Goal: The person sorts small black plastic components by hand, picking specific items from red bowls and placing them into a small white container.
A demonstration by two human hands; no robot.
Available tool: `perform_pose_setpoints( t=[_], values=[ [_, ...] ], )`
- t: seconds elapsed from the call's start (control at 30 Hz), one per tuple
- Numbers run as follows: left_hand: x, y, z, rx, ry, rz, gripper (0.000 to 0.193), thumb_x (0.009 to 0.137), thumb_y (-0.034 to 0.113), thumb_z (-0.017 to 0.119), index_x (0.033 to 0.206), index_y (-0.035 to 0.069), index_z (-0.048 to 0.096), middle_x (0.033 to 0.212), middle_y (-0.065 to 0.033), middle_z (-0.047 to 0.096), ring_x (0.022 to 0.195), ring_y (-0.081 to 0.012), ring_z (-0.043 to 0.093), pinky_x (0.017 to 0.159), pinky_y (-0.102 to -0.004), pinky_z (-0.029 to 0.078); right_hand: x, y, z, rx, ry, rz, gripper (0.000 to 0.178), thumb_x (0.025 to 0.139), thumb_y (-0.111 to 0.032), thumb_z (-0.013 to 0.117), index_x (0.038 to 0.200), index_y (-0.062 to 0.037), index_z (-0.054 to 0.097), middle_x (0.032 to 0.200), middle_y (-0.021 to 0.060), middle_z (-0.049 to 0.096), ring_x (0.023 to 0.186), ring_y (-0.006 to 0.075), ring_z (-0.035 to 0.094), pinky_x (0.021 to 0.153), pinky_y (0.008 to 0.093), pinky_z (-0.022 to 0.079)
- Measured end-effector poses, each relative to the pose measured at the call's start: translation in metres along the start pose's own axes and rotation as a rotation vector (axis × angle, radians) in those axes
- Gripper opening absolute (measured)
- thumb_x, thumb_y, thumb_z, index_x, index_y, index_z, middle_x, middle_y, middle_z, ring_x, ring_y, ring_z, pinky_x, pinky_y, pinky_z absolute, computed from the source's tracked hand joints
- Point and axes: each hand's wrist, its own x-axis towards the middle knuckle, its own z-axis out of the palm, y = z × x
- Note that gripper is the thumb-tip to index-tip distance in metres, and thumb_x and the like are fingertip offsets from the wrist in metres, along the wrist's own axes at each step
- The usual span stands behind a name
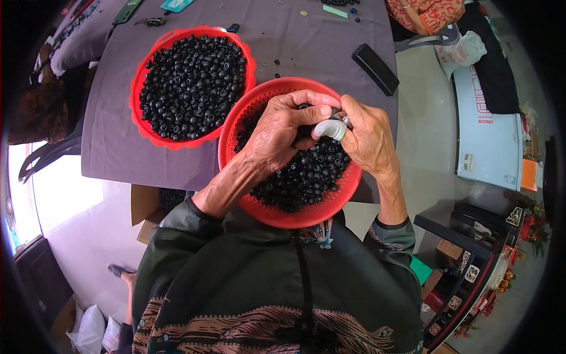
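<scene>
Over a red perforated basket (293, 219), my two hands meet with their fingertips close together. My left hand (277, 127) is closed in a pinch on a small black piece (336, 111), one of the round hollow kind in the basket. My right hand (370, 135) is also closed, its fingers bent around the same spot; a glint of metal shows there, too small to name. A pale grey wrapping (331, 128) covers its thumb. Below lie many small black pieces (306, 177) with holes, partly hidden by my hands and wrists.
A scallop-edged red tray (252, 71) heaped with black pieces (191, 85) stands left of the basket on the grey tablecloth (112, 147). A black oblong case (375, 69) lies to the right. Another person's arm (415, 17) rests at the far right edge.
</scene>
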Motion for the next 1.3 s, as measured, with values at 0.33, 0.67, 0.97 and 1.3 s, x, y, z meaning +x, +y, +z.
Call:
perform_pose_setpoints(
  t=[0.33,0.67,0.97,1.3],
  values=[
    [0.002,-0.002,-0.003,-0.125,-0.109,0.023,0.013,0.085,0.01,0.052,0.095,0.003,0.059,0.086,-0.0052,0.061,0.056,-0.0058,0.048,0.039,-0.0159,0.029,0.002,0.001,-0.007,0.109,-0.029,0.063,0.031,0.07,-0.023,0.069,0.075,-0.0013,0.048,0.06,0.0136,0.055,0.054,0.0309,0.056,0.047,0.0372,0.042],
    [0.002,-0.002,-0.001,-0.061,-0.038,0.005,0.014,0.086,0.011,0.052,0.095,0.004,0.058,0.081,-0.0034,0.06,0.055,-0.0056,0.047,0.04,-0.0162,0.029,0.0,0.002,0.001,0.023,0.017,0.006,0.036,0.069,-0.031,0.071,0.078,-0.002,0.051,0.06,0.0129,0.056,0.053,0.0306,0.056,0.046,0.0367,0.041],
    [0.004,-0.004,-0.007,-0.167,-0.086,0.009,0.01,0.085,0.01,0.053,0.093,0.004,0.056,0.078,-0.0048,0.058,0.052,-0.0058,0.046,0.038,-0.016,0.028,-0.003,-0.004,-0.005,0.238,0.15,0.035,0.026,0.07,-0.019,0.072,0.081,-0.0039,0.053,0.056,0.0044,0.049,0.046,0.0131,0.047,0.044,0.0262,0.037],
    [0.005,-0.003,0.003,0.068,0.033,0.049,0.011,0.076,0.012,0.062,0.081,0.005,0.055,0.068,-0.0012,0.055,0.051,-0.0059,0.047,0.04,-0.0166,0.028,-0.008,0.001,0.005,-0.059,0.238,-0.17,0.024,0.063,0.001,0.068,0.082,-0.0025,0.054,0.068,0.0087,0.057,0.056,0.0212,0.058,0.048,0.0299,0.045]
  ],
)
